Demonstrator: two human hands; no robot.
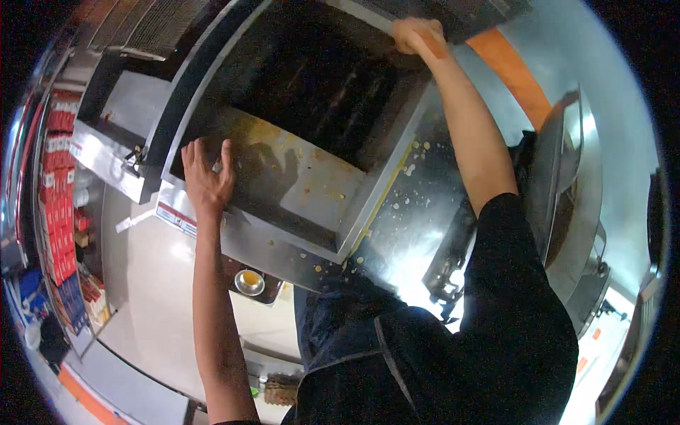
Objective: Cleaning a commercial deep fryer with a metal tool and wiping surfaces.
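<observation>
My left hand (207, 178) is raised over the near left corner of a stainless steel cooking appliance (276, 239). Its fingers are spread and hold nothing. Below and beside it lies a greasy metal plate (319, 183) with yellow and brown stains. Behind that plate the appliance is dark, and its inner parts are hard to make out. My right hand (417, 34) reaches to the far right corner, fingers curled at the pale metal rim (366, 16). Most of its fingertips are hidden.
Yellow and white splashes dot the steel counter (404, 186) on the right. A small metal bowl (249, 282) with yellow contents sits on a dark tray (273, 293) below. Left are a smaller steel unit (111, 159) and a shelf of red boxes (58, 212). A large rounded metal vessel (568, 202) stands right.
</observation>
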